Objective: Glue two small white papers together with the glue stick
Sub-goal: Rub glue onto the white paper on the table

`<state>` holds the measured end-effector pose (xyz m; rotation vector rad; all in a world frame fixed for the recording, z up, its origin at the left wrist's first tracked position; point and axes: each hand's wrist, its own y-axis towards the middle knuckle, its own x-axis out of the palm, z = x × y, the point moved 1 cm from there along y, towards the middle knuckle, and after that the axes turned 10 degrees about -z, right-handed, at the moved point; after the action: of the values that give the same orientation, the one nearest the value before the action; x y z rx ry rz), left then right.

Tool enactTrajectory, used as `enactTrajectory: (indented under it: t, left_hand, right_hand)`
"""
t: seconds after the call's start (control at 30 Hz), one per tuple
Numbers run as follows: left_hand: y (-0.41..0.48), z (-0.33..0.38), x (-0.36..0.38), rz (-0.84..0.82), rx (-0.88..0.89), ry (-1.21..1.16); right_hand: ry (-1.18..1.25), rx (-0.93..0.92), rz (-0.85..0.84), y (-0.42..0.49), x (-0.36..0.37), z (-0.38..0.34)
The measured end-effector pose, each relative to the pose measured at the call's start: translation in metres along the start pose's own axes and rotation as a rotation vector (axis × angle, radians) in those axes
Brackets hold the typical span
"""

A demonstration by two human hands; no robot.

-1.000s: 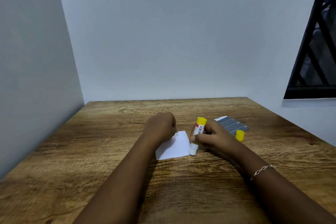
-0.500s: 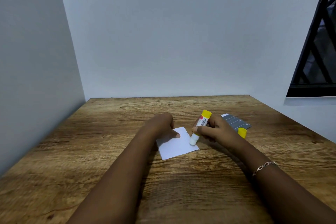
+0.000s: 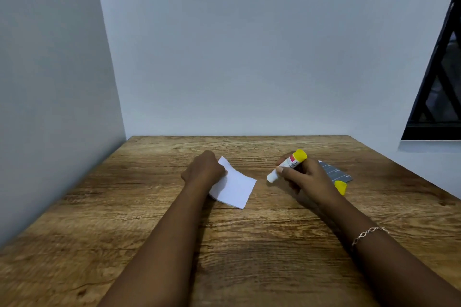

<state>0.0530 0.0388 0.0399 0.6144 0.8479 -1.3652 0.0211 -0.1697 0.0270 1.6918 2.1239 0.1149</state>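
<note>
A small white paper sits at the middle of the wooden table, its left edge pinched and lifted by my left hand. I cannot tell whether a second sheet lies under it. My right hand holds the uncapped glue stick tilted, its white tip pointing down-left and clear of the paper. The stick's yellow cap lies on the table just right of that hand.
A grey lined card lies behind my right hand, partly hidden by it. Walls close the table on the left and at the back. A dark window is at the right.
My right hand has drawn the glue stick off the paper and to the right. My left hand has lifted and turned the paper's left edge.
</note>
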Motion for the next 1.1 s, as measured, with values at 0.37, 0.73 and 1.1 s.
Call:
enactTrajectory:
  t: [0.37,0.73,1.1]
  left_hand:
    - [-0.002,0.002,0.006,0.062,0.03,0.212]
    - [-0.004,0.011,0.011,-0.081,0.229,0.078]
    - [-0.006,0.01,0.011,-0.076,0.224,0.061]
  right_hand:
    - [-0.042,0.046,0.175,0.028,0.028,0.01]
    - [-0.332,-0.013,0.089,0.032,0.039,0.008]
    - [-0.477,-0.084,0.038,0.029,0.042,0.005]
